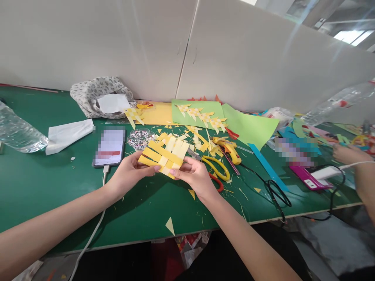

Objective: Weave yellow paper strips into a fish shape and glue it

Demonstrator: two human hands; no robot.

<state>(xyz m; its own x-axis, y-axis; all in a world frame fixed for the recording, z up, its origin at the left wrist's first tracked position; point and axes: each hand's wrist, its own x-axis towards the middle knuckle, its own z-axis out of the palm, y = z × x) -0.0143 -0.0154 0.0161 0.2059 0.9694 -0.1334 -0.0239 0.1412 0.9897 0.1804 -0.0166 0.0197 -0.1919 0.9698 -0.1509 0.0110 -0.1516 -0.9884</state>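
Observation:
Between my two hands is a piece of woven paper strips point(166, 156), dark yellow crossing pale yellow, held up over the green table point(125, 210). My left hand point(133, 170) pinches its left and lower edge, with loose strip ends fanning out above the fingers. At its lower right, my right hand point(191, 171) grips it with the thumb in front and the other fingers partly behind. Scissors with yellow and red handles point(218, 168) lie just right of my right hand. Yellow paper scraps point(202, 142) are scattered behind the weave.
A phone point(108, 146) on a white cable lies left, near a round case of small beads point(141, 138). Woven paper fish point(202, 115) rest on green paper at the back. A yellow glue gun point(230, 150) trails a black cord. Another person's hand point(348, 153) is far right.

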